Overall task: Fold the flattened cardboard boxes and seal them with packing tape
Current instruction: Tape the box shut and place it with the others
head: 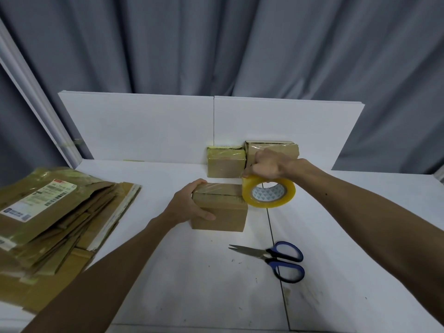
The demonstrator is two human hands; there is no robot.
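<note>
Head view: looking down on a white table (pixel 192 284), both arms reaching in.
Small box (pixel 223 218): folded up and standing on the table, pretty much mid-frame. Its top flaps are down and there's a shiny strip of tape across the lid.
Left hand (pixel 192 205): clamped on the small box's left end, fingers curled over the top edge and thumb lying along the front face.
Right hand (pixel 266 164): gripping the tape roll (pixel 247 193) from above, fingers wrapped round its rim.
Tape roll spot: standing on edge right against the small box's upper right corner, touching it.
Sealed boxes: two taped ones sit just behind the small box, a lower one (pixel 225 164) and a taller one (pixel 271 149) beside it, both up against the white back board (pixel 144 128).
Flattened boxes (pixel 60 212): messy stack well off to the left of the small box, shipping label on the top one.
Scissors (pixel 271 254): blue handles, blades closed, lying in front of the small box and a bit right.
Curtain (pixel 216 44): grey, hanging behind the board.
</note>
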